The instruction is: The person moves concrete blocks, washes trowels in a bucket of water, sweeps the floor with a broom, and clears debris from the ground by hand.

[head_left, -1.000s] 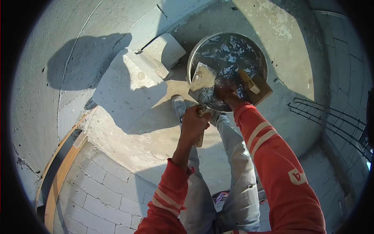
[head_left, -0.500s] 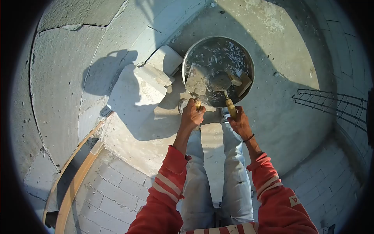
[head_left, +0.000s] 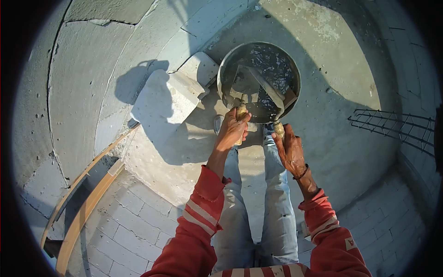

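A round tub (head_left: 298,78) of dark, rippling water stands on the floor in front of my feet. My left hand (head_left: 232,128) is closed around the wooden handle of a trowel (head_left: 241,111) at the tub's near rim; its blade reaches down into the tub and is partly hidden. In my right hand (head_left: 290,150) is a second trowel (head_left: 278,127), also wooden-handled. Its blade is tilted nearly edge-on and slants up and left over the water, close to the left blade; whether they touch I cannot tell. A small brown block (head_left: 289,98) shows at the tub's right inner side.
Pale broken slabs (head_left: 170,99) lie left of the tub, against the grey block wall (head_left: 87,69). A steel rebar cage (head_left: 394,127) juts in from the right. Curved-looking wooden boards (head_left: 87,212) stand at lower left. My shoes are just behind the tub.
The right trowel's blade has turned from lying flat to nearly edge-on and moved up and left. My left hand has risen slightly and shifted right, its handle now more upright.
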A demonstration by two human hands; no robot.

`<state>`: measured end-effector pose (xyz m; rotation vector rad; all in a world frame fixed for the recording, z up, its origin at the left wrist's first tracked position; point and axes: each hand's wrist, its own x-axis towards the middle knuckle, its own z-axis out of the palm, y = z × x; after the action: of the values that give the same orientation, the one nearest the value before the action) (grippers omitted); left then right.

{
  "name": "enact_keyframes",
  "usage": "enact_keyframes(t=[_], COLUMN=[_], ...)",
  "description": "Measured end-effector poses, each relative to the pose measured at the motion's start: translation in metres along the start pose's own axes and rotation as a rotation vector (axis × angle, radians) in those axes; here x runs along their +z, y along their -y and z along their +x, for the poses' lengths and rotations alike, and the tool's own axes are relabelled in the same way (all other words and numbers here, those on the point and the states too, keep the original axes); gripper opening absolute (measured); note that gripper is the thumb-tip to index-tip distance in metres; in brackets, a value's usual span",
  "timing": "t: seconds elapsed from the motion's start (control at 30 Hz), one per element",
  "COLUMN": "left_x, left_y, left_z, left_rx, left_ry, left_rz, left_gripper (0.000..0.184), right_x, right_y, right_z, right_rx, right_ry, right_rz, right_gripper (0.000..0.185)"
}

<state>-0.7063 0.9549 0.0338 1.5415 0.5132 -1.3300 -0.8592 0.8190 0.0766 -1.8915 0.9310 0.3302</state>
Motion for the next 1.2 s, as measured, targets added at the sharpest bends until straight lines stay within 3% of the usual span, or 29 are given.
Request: enact_keyframes(t=[0.07, 0.13, 0.23, 0.33, 0.37, 0.43, 0.53, 0.6, 0.63, 0.7, 0.8, 0.87, 0.9, 0.93, 1.0, 1.07, 1.13, 1.2], left_x=[0.006, 0.011, 0.017, 0.027, 0.032, 0.043, 0.058, 0.055, 0.054, 0.057, 0.049, 0.044, 0.039, 0.032, 0.009, 0.008, 0.006, -0.006], left_y=[-0.018, -0.037, -0.046, -0.063, -0.076, -0.09, -0.102, -0.1, -0.106, -0.127, -0.15, -0.162, -0.168, -0.172, -0.155, -0.159, -0.15, -0.124], left_z=[-0.018, -0.035, -0.049, -0.068, -0.082, -0.107, -0.139, -0.148, -0.159, -0.195, -0.247, -0.287, -0.306, -0.324, -0.327, -0.367, -0.405, -0.409], left_rx=[0.026, 0.042, 0.089, 0.139, 0.183, 0.231, 0.333, 0.403, 0.425, 0.418, 0.61, 0.459, 0.52, 0.575, 0.589, 0.605, 0.548, 0.513], left_ry=[0.076, 0.097, 0.084, 0.099, 0.096, 0.131, 0.083, 0.044, -0.005, -0.087, -0.12, -0.1, -0.142, -0.191, -0.233, -0.261, -0.172, -0.324], left_rz=[0.157, 0.222, 0.351, 0.373, 0.42, 0.415, 0.714, 0.802, 0.862, 0.968, 0.956, 0.793, 0.836, 0.879, 0.719, 0.55, 0.331, 0.166], left_gripper=[0.016, 0.018, 0.02, 0.02, 0.02, 0.022, 0.029, 0.037, 0.039, 0.043, 0.041, 0.037, 0.036, 0.035, 0.035, 0.016, 0.014, 0.013], right_x=[-0.006, -0.021, -0.046, -0.073, -0.083, -0.099, -0.14, -0.176, -0.185, -0.198, -0.206, -0.21, -0.219, -0.216, -0.199, -0.178, -0.171, -0.161], right_y=[-0.005, -0.002, -0.003, 0.023, 0.033, 0.021, 0.05, 0.091, 0.104, 0.119, 0.145, 0.177, 0.201, 0.214, 0.223, 0.224, 0.237, 0.277], right_z=[0.003, 0.022, 0.05, 0.017, 0.008, 0.014, 0.017, -0.006, -0.021, -0.047, -0.07, -0.089, -0.105, -0.111, -0.124, -0.129, -0.138, -0.174], right_rx=[-0.264, -0.218, -0.118, -0.299, -0.307, -0.286, -0.225, -0.028, -0.168, -0.25, -0.352, -0.637, -0.533, -0.575, -0.525, -0.59, -0.836, -0.904], right_ry=[0.07, 0.161, -0.021, 0.001, 0.125, 0.001, -0.192, -0.202, -0.243, -0.204, -0.076, -0.065, -0.056, -0.036, -0.255, -0.239, -0.027, 0.022], right_rz=[-0.27, -0.362, -0.347, -0.368, -0.468, -0.473, -0.285, 0.175, 0.216, 0.145, 0.076, -0.173, -0.006, -0.007, 0.446, 0.466, -0.444, -0.385], right_gripper=[0.038, 0.04, 0.043, 0.045, 0.046, 0.046, 0.043, 0.04, 0.039, 0.039, 0.036, 0.033, 0.022, 0.022, 0.02, 0.018, 0.014, 0.017])
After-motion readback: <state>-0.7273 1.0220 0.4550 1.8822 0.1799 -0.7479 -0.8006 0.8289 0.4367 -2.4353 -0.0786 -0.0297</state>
